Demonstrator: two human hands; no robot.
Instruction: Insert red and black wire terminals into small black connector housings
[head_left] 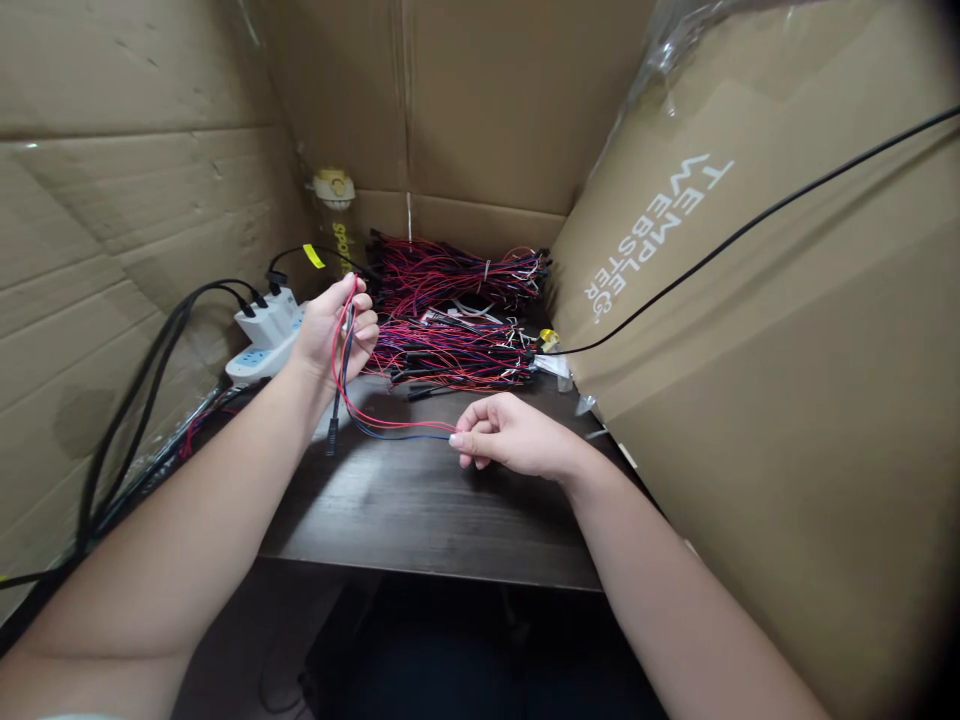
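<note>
My left hand (341, 325) is closed around a wire harness (382, 425) of thin red, blue and black strands, raised above the dark table. From this hand a black connector (331, 437) dangles on a short lead. The red and blue wires sag in a curve across to my right hand (499, 435), which pinches them between thumb and fingers near their far end. The tips inside that pinch are hidden. Behind both hands lie two bundles of similar red and dark wires, a nearer bundle (465, 355) and a farther bundle (457, 270).
Cardboard panels stand left, behind and right (750, 300). A white power strip (262, 355) with plugged-in adapters sits at left, thick black cables (161, 360) running from it. A black cable (720, 255) crosses the right panel. The table's front edge (435, 578) is close to me.
</note>
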